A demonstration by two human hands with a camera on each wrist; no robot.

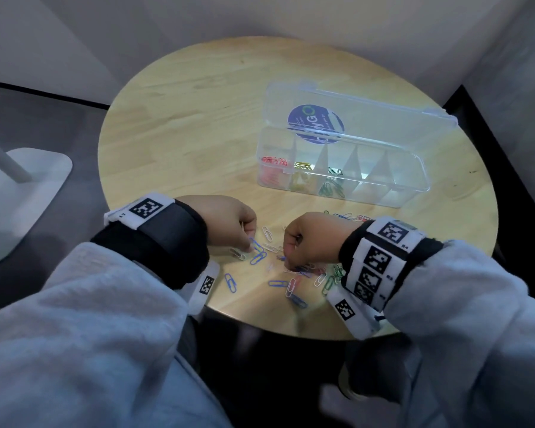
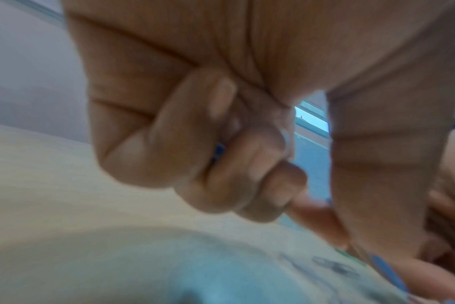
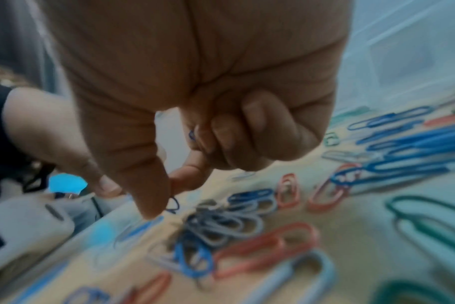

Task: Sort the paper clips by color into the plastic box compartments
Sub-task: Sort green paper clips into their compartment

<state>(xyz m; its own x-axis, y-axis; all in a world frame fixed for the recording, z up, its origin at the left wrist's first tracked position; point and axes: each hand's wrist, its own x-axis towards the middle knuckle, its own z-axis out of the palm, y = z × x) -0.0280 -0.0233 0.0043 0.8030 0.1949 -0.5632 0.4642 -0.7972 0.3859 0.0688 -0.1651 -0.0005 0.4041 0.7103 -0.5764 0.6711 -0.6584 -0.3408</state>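
A clear plastic box (image 1: 414, 193) stands lid-open on the round wooden table (image 1: 183, 134). Its left compartments hold red clips (image 1: 274, 163), yellow clips (image 1: 301, 166) and green clips (image 1: 332, 186). Loose blue, white, red and green paper clips (image 1: 291, 285) lie scattered near the front edge. My left hand (image 1: 250, 247) is down on a blue clip (image 1: 255, 244), and its curled fingers keep another blue clip (image 2: 218, 152) tucked in. My right hand (image 1: 288, 257) pinches a blue clip (image 3: 174, 203) with thumb and forefinger, and a further blue clip (image 3: 192, 135) sits under its curled fingers.
The two right-hand compartments of the box show no clips. More loose clips (image 1: 349, 216) lie just in front of the box beyond my right hand. A white stand base (image 1: 22, 196) sits on the floor to the left. Walls close in behind the table.
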